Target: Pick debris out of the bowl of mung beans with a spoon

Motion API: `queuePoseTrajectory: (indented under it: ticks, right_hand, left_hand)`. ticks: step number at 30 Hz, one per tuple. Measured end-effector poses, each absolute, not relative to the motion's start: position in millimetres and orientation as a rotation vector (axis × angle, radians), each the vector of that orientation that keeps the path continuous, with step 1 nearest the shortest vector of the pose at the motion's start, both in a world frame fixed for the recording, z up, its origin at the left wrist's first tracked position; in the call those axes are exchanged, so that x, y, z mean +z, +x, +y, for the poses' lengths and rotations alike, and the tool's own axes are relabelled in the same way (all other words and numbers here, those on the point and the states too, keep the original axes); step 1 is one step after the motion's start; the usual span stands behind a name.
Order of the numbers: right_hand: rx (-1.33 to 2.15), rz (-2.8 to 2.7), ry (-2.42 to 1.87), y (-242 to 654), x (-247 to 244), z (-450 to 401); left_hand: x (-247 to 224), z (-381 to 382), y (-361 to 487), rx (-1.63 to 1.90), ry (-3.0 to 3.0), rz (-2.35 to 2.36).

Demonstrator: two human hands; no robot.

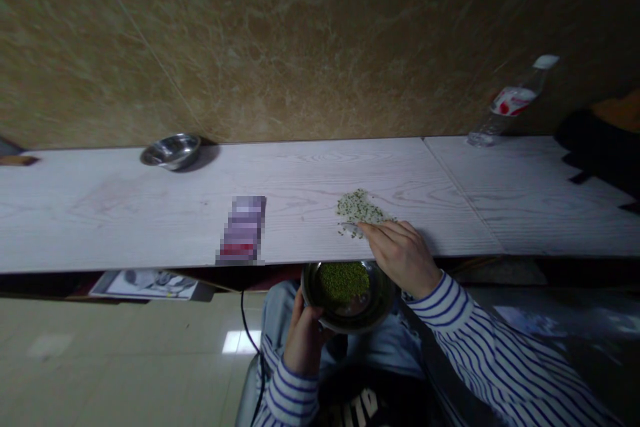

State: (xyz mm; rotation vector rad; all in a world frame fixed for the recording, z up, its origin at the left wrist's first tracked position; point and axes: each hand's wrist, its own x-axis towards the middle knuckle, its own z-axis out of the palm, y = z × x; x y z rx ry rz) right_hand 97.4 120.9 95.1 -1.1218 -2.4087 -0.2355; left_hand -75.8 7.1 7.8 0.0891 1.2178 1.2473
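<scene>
A steel bowl (345, 325) with green beans (345, 282) in its bottom is held over my lap, just below the table edge. My left hand (304, 337) is closed on the bowl's left rim, thumb on top. On the table above it, green beans and white grains, which look like rice (361, 205), lie mixed in a loose pile. My right hand (400, 250) is at the pile's near side, fingertips pinched together. A small pale, shiny piece shows at the fingertips; I cannot make out what it is.
A second steel bowl (173, 151) stands by the wall at the left. A blurred purple packet-like thing (243, 230) lies left of the pile. At the back right stands a clear plastic bottle (513, 103), near a dark bag-like object (605, 147). An open drawer (200, 291) sits below the table.
</scene>
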Motion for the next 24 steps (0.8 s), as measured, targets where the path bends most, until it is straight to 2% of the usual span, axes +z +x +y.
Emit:
queuePoseTrajectory:
  ticks: [24]
  right_hand:
    - [-0.197,-2.395,-1.12,100.2,87.0,109.8]
  left_hand:
    - [17.1,4.9,-77.2,1.254,0.12,1.155]
